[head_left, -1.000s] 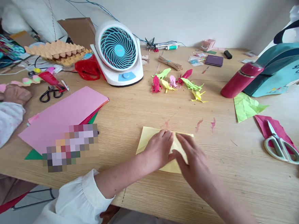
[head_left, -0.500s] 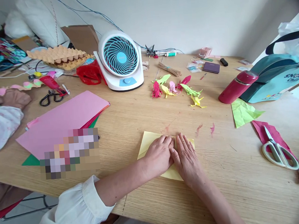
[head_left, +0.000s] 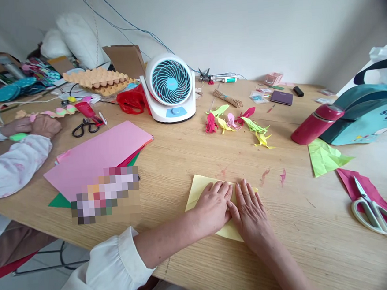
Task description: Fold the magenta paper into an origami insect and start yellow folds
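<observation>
A sheet of yellow paper (head_left: pixel 199 185) lies flat on the wooden table in front of me. My left hand (head_left: pixel 214 205) rests on its middle, fingers stretched out and pointing up and to the right. Flat on the paper's right part is my right hand (head_left: pixel 250 211), fingers extended, its thumb close against my left hand. Neither hand grips anything. The hands cover most of the paper, so any fold beneath them is hidden. Beyond the paper sit several small folded paper figures, among them a yellow one (head_left: pixel 262 140) and a red one (head_left: pixel 211 123).
A white fan (head_left: pixel 171 87) stands at the back. Pink paper sheets (head_left: pixel 98 158) lie left, near another person's hands (head_left: pixel 46 125). To the right are a red bottle (head_left: pixel 318 123), a teal bag (head_left: pixel 360 115), scissors (head_left: pixel 372 214), green paper (head_left: pixel 328 156) and red paper (head_left: pixel 350 180).
The camera view has turned a little to the left, shifting everything right and slightly down. My hands stay flat on the yellow paper, with little visible movement.
</observation>
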`<state>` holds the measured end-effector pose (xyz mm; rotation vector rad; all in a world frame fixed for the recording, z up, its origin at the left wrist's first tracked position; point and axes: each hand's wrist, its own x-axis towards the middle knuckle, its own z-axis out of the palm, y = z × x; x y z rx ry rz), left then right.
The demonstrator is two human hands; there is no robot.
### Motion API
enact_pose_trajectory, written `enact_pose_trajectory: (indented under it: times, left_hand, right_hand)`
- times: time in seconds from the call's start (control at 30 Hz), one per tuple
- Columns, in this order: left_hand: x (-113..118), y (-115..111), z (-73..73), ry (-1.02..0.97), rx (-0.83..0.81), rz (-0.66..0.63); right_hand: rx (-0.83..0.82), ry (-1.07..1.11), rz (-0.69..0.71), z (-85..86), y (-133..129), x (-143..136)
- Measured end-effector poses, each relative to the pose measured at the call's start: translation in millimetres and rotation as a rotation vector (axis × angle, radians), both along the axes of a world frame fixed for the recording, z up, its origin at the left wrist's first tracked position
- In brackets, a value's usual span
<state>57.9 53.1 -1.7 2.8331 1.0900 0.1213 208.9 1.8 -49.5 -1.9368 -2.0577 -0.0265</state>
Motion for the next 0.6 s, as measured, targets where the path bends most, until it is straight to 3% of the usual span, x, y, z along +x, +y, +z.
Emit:
enact_pose_trajectory:
  times: [0.23,0.6]
  left_hand:
    - [-2.0,-4.4,-1.1,0.021,-0.083,0.025]
    - [-6.7,-6.8,-5.4,-0.019,-0.079,0.025]
  right_hand:
    - [0.072,-0.066,0.059,-10.2,-2.9,9.5]
    - [0.099,-0.129,0.004,-18.0,-27.3,32.1]
